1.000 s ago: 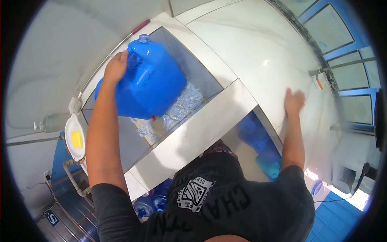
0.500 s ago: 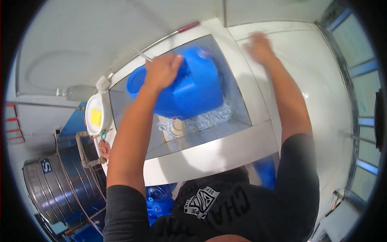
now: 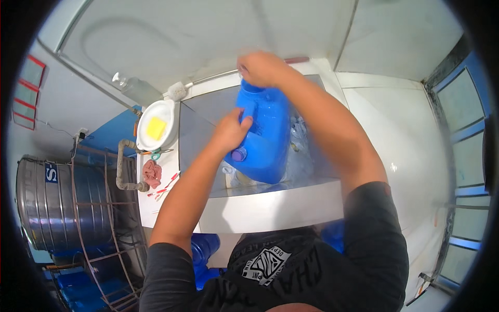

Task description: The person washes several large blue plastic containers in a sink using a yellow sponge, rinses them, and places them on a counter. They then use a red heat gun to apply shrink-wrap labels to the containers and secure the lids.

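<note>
A blue plastic water jug (image 3: 267, 151) stands in the grey sink (image 3: 195, 156), its wide neck at the far end and a small purple cap nearer me. My left hand (image 3: 232, 130) is wrapped round the jug's handle. Over the jug's neck is my right hand (image 3: 260, 68), fingers curled together. Whatever those fingers may hold is hidden and slightly blurred. Beside and under the jug, clear plastic pieces (image 3: 300, 143) lie on the sink bottom, partly covered by it.
Left of the sink are a white basin (image 3: 169, 112) with a yellow sponge (image 3: 156, 128), a pump bottle (image 3: 139, 91), a pink cloth (image 3: 152, 173) and teal-handled scissors (image 3: 155, 154). A long-handled brush (image 3: 178, 91) lies along the back ledge. Lower left stands a steel tank (image 3: 65, 208).
The jug has been turned, its wide neck going from the left to the far side, and now sits lower in the sink. My right hand came from the right counter to the neck.
</note>
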A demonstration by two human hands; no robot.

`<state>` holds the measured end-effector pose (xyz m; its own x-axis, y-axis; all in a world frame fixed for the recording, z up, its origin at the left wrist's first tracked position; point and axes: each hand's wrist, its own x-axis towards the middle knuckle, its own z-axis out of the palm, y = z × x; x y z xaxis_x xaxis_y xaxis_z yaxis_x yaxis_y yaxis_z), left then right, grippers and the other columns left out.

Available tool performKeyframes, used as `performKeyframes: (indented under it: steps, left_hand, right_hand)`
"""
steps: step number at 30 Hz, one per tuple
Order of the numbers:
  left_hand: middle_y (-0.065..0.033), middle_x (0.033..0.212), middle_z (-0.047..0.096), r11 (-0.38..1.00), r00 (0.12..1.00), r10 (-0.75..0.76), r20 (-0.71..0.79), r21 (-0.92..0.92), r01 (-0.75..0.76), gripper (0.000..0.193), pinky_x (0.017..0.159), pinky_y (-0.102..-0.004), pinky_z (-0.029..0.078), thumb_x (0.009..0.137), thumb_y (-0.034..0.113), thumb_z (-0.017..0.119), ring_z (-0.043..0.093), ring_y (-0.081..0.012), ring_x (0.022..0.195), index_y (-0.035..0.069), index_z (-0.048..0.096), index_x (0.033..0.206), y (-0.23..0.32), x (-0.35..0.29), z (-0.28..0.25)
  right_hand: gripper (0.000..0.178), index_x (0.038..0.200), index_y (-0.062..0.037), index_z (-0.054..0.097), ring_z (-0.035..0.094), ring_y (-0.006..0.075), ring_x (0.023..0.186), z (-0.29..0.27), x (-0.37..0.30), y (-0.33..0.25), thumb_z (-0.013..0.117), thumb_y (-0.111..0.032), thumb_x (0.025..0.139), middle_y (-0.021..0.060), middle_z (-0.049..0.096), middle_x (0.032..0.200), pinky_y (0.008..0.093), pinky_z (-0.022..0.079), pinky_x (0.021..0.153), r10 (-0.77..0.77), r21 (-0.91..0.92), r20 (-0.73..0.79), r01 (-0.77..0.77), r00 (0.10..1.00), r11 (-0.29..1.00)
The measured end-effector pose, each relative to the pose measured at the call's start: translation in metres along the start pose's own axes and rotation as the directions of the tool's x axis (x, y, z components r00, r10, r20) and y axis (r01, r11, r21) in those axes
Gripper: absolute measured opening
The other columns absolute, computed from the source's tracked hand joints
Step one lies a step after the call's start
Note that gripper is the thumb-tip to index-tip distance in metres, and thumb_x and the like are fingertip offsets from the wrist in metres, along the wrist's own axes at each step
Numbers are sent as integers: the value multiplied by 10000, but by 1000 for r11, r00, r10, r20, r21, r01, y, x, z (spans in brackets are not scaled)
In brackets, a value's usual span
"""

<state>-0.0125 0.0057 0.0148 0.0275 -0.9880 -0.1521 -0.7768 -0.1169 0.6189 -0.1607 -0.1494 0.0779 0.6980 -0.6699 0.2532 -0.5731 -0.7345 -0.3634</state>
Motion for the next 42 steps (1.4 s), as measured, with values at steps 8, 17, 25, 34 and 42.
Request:
performKeyframes:
  steps: [8, 17, 25, 34, 42]
  left_hand:
    - [-160, 1160, 665, 981, 986, 169, 8, -100, -168, 535, 949, -402, 471, 936, 461, 604, 615, -286, 1104, 53, 589, 1282, -36, -30, 2]
    - [-151, 1516, 398, 656, 952, -277, 133, -697, 289, 769, 1109, -477, 345, 979, 669, 365, 413, -298, 1375, 89, 373, 1483, -124, -118, -33]
    - [-157, 1379, 552, 492, 958, -263, -115, -870, 31, 881, 1054, -431, 426, 964, 740, 212, 512, -261, 1295, 40, 392, 1470, -104, -160, -128]
    - [-153, 1272, 620, 570, 917, -351, -191, -820, 48, 847, 975, -401, 492, 978, 714, 251, 609, -245, 1146, 5, 505, 1366, -143, -162, -142]
    - [-142, 1306, 593, 673, 905, -402, -140, -715, 188, 852, 972, -389, 490, 980, 713, 252, 592, -273, 1157, 15, 452, 1427, -139, -160, -99]
  right_hand:
    - [402, 1067, -129, 652, 621, 305, 1035, 81, -91, -39, 756, -132, 678, 82, 651, 1013, 449, 367, 1105, -401, -85, 18, 401, 916, 912]
    - [318, 940, -116, 644, 622, 300, 959, 14, -39, -47, 737, -62, 640, 87, 640, 921, 439, 470, 907, -401, -95, -213, 389, 891, 916]
    - [245, 939, -58, 659, 644, 406, 936, -183, 29, -161, 700, -258, 804, 210, 687, 934, 453, 521, 781, -360, -195, -513, 302, 779, 933]
    - [249, 939, -70, 646, 632, 431, 934, -154, 31, -158, 699, -273, 804, 225, 678, 936, 479, 510, 817, -335, -153, -711, 328, 618, 932]
    - [201, 932, -31, 624, 638, 300, 812, -92, 10, -104, 578, -225, 912, 172, 654, 851, 402, 495, 734, -68, 30, -497, 96, 865, 995]
